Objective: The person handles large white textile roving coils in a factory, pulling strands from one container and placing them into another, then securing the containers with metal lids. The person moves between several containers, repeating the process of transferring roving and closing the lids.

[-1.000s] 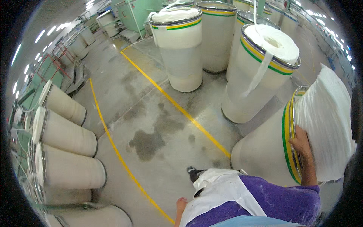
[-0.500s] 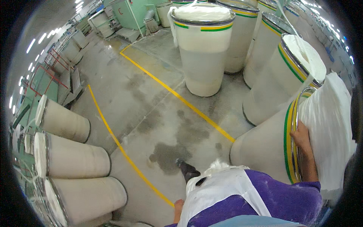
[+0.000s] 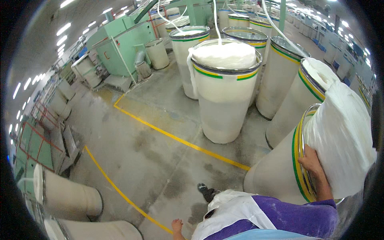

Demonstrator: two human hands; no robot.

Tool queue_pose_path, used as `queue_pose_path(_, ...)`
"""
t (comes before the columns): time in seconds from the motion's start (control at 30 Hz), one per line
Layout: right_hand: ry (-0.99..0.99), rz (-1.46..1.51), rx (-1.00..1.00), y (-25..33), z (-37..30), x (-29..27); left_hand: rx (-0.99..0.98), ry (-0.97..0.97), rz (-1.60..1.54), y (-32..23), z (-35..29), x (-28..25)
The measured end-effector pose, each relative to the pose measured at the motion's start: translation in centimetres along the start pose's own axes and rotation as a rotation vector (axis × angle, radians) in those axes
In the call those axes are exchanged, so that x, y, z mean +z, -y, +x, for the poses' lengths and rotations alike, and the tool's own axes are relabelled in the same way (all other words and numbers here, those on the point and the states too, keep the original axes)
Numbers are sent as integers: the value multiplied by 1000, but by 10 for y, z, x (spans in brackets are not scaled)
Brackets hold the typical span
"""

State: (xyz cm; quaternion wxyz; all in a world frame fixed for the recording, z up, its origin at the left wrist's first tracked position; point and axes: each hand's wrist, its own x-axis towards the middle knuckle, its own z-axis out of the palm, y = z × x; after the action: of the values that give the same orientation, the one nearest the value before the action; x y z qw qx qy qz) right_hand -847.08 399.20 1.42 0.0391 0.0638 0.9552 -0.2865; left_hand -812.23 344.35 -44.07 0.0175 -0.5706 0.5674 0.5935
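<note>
My right hand [image 3: 312, 161] is closed on the metal rim of a tall white sliver can [image 3: 274, 166] at the right, which has green and yellow bands. The can leans in the view, and a thick mound of white fibre sliver [image 3: 340, 130] bulges over its top, beside my fingers and forearm. At the bottom edge my left hand [image 3: 177, 225] hangs low over the floor, its fingers loosely bent and apart, with nothing in it. Just ahead stands another sliver can [image 3: 224, 100], heaped with white sliver [image 3: 226, 55].
More banded cans [image 3: 282, 80] stand close together at the right and back. White cans [image 3: 72, 196] line the lower left. Yellow lines [image 3: 180, 140] mark the damp grey floor [image 3: 132, 160]. Green machines [image 3: 114, 58] and a grey step [image 3: 120, 82] are at the far left.
The view has tilted up and forward, showing more machines and cans behind. The nearer cans at left have slid lower. My right hand keeps its hold on the can's rim.
</note>
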Motion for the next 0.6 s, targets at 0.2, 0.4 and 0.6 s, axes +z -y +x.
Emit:
queue_pose_path(0.2,-61,-81,107,118,47,62,90,149,195,-176,128,13)
queue_pose_path(0.4,-144,-6,112,225,107,132,105,495,617,-283,228,-26)
queue_pose_path(0.6,-211,-13,201,331,160,204,112,412,735,-369,357,-69)
